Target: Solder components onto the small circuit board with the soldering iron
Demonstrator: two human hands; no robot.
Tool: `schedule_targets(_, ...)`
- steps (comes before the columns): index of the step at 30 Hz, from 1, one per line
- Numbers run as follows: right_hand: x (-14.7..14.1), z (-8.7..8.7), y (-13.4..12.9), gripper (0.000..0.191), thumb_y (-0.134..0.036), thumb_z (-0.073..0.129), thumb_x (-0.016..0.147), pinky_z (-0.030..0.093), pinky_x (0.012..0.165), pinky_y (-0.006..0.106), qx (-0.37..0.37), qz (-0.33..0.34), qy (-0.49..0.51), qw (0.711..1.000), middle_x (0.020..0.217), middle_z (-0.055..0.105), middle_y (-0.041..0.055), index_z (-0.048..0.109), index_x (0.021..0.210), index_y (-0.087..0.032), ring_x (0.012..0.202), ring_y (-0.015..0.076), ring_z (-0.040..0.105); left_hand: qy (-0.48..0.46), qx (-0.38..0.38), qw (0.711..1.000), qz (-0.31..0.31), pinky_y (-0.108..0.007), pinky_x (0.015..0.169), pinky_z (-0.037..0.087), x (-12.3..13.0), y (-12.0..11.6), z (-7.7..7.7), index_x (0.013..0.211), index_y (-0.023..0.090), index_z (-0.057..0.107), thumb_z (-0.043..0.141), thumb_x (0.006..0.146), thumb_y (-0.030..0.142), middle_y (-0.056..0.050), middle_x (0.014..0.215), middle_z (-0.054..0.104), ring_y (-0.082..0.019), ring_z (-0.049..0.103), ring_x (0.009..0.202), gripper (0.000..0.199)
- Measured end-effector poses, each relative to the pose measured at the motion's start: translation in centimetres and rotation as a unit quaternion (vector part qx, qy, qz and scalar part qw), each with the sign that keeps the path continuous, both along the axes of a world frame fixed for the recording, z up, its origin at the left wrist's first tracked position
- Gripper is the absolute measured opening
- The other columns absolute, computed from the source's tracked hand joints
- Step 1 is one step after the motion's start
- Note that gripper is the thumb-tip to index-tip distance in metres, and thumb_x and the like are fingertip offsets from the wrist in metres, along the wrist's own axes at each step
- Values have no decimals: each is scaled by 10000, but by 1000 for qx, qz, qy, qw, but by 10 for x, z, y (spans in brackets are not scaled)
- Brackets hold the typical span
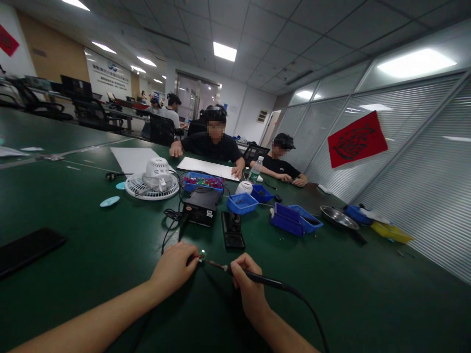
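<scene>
My right hand [250, 279] is wrapped round the black handle of a soldering iron [267, 280], whose cable trails down to the lower right. The iron's thin tip points left and reaches a small green circuit board [202, 254]. My left hand [176, 262] pinches that board at its left side, with the fingertips partly hidden. A bright spot shows on the board. Just beyond my hands stand a black soldering station box [200, 207] and a black iron stand [233, 230].
Farther off are a white fan part [152, 184], a blue tray of coloured wires [203, 181], blue bins [243, 202], a bottle [255, 169] and a metal bowl [339, 217]. A dark flat object [31, 250] lies at left. Co-workers sit across the green table [91, 235].
</scene>
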State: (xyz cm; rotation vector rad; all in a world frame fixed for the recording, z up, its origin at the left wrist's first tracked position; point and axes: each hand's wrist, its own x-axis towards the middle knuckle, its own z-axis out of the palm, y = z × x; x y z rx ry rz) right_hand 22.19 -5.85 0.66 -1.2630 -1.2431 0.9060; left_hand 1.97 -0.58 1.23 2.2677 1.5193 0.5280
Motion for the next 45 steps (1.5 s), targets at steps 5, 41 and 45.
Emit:
schedule_targets(5,-1,1,-1,222,-327,600,794,299,460,213,-4,-6,-3,1000,485,416,-81,513,642,-190,447,95,371,4,-3,1000,0,-297,762,350,1,1,-1,794,232,634,491,842,274,-5,857,660,-191,564,896,156)
schedule_targets(41,-3,8,-13,196,-261,592,825,361,525,239,90,18,-178,980,561,521,-40,575,638,-205,516,124,497,10,-11,1000,-16,-303,773,356,0,1,1,807,222,633,485,861,274,-8,871,666,-197,562,914,165)
schedule_targets(45,-2,8,-12,188,-249,573,831,378,543,247,109,8,-152,982,576,547,-31,579,648,-209,540,135,518,10,-7,1000,-13,-297,763,360,-1,1,1,807,227,637,483,860,279,-7,868,662,-195,564,907,171)
